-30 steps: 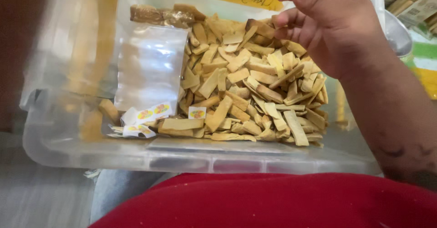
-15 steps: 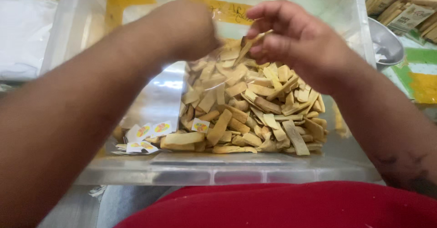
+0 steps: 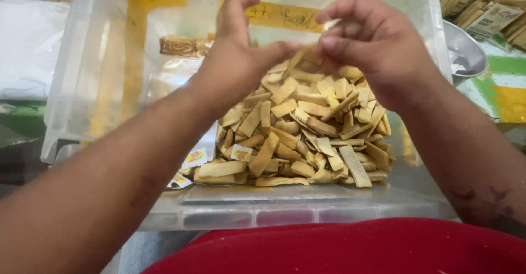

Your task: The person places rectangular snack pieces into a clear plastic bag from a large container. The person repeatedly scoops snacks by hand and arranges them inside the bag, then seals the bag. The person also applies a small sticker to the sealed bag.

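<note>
Head view: left hand (image 3: 241, 55) and right hand (image 3: 367, 44) meet fingertip to fingertip above the far side of the clear plastic bin (image 3: 82, 88); whether they pinch anything, I cannot tell. Heap of tan snack strips (image 3: 307, 131) lies directly below, toward the bin's right wall. Strips are flat and short, their long axes every way.
</note>
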